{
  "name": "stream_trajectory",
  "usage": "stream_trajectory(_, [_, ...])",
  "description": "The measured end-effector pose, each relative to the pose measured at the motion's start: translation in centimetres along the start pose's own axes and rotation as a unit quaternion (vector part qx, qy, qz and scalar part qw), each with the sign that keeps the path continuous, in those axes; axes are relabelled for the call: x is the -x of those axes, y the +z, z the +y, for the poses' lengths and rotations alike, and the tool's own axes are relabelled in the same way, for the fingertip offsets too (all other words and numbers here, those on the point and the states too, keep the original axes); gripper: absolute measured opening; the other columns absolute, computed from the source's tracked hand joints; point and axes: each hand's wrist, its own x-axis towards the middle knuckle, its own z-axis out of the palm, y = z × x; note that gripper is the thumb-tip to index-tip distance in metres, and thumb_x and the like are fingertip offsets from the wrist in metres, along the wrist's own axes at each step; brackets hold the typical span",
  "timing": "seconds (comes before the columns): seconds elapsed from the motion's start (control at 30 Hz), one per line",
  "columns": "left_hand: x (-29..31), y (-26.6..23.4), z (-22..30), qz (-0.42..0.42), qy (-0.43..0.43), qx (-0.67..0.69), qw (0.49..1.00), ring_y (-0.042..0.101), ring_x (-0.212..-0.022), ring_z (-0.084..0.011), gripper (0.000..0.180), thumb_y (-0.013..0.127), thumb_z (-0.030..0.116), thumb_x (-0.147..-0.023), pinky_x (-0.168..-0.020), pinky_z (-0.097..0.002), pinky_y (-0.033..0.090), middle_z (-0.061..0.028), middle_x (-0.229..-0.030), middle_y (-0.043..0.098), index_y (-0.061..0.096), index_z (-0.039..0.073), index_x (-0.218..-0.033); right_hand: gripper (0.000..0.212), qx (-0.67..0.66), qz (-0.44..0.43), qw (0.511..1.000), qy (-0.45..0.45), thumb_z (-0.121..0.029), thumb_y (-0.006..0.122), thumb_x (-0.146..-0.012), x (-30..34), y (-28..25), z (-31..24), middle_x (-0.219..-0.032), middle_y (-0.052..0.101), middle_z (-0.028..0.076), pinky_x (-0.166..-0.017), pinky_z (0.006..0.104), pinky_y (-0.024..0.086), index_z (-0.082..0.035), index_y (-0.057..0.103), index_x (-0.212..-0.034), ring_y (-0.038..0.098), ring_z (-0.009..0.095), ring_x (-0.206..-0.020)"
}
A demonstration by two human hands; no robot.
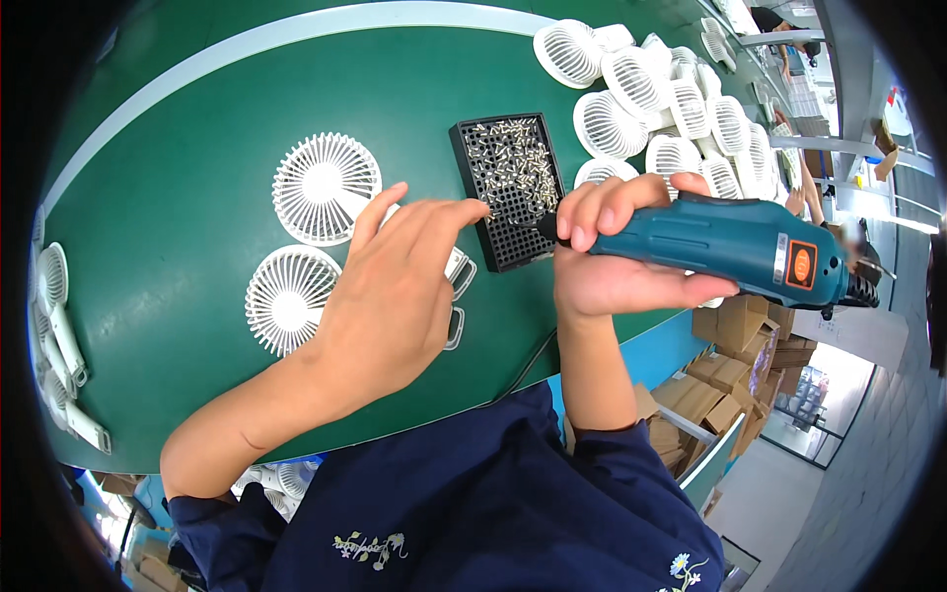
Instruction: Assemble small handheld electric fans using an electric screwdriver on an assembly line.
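Observation:
My right hand (617, 266) is wrapped round a teal electric screwdriver (710, 245). The driver lies nearly level, with its black nose over the right edge of a black screw tray (510, 255). Many small silvery screws (508, 158) lie in the tray, mostly toward its far end. My left hand (395, 286) is palm down, its fingers bent and one fingertip at the tray's left edge. Its thumb and anything pinched are hidden. Two white handheld fans (324, 187) (292, 301) lie to its left, their handles partly under that hand.
A pile of white fans (641, 94) covers the far right of the green table (178, 286). More fans (59, 335) line the left edge. A dark cable (523, 370) runs near the front edge. Cardboard boxes (695, 395) stand beyond the table at right; another person's arm (811, 192) shows farther off.

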Motion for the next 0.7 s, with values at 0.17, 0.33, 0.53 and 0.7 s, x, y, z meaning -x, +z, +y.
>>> stream_trajectory(0.17, [0.0, 0.0, 0.1, 0.000, 0.019, -0.016, 1.000, 0.056, -0.112, -0.0250, 0.042, 0.065, 0.001, -0.081, -0.111, -0.0497, 0.028, -0.0068, -0.117, 0.059, 0.056, 0.009, -0.121, 0.082, -0.036, 0.019, 0.999, -0.015, -0.083, 0.031, -0.084, 0.0, 1.8, -2.5, -0.064, 0.046, 0.003, -0.034, 0.0281, 0.034, -0.012, 0.045, -0.123, 0.040, 0.012, -0.040])
stream_trajectory(0.33, [0.1, 0.2, -0.1, 0.009, 0.060, 0.001, 0.998, 0.057, -0.111, -0.0221, 0.026, 0.077, 0.012, -0.074, -0.108, -0.0504, 0.031, -0.0023, -0.117, 0.061, 0.068, 0.010, -0.098, 0.074, -0.100, -0.037, 0.994, 0.038, -0.074, 0.034, -0.090, 0.4, 2.9, -4.5, -0.073, 0.050, 0.004, -0.040, 0.0282, 0.039, -0.009, 0.043, -0.125, 0.046, 0.012, -0.047])
stream_trajectory(0.53, [0.3, 0.2, -0.3, 0.011, 0.080, -0.015, 0.997, 0.055, -0.109, -0.0210, 0.009, 0.074, 0.013, -0.076, -0.106, -0.0518, 0.032, 0.0011, -0.117, 0.061, 0.070, 0.009, -0.082, 0.087, -0.139, -0.037, 0.987, 0.074, -0.083, 0.034, -0.083, 1.1, 2.6, -4.5, -0.075, 0.053, 0.009, -0.045, 0.0341, 0.044, -0.013, 0.036, -0.135, 0.051, 0.020, -0.050])
stream_trajectory(0.7, [0.3, 0.2, -0.1, 0.016, 0.081, -0.020, 0.996, 0.056, -0.107, -0.0215, 0.006, 0.073, 0.014, -0.078, -0.106, -0.0538, 0.032, 0.0014, -0.121, 0.062, 0.071, 0.009, -0.081, 0.087, -0.157, 0.006, 0.986, 0.062, -0.082, 0.030, -0.084, 1.0, 2.6, -4.8, -0.075, 0.053, 0.008, -0.045, 0.0331, 0.043, -0.013, 0.037, -0.135, 0.050, 0.019, -0.049])
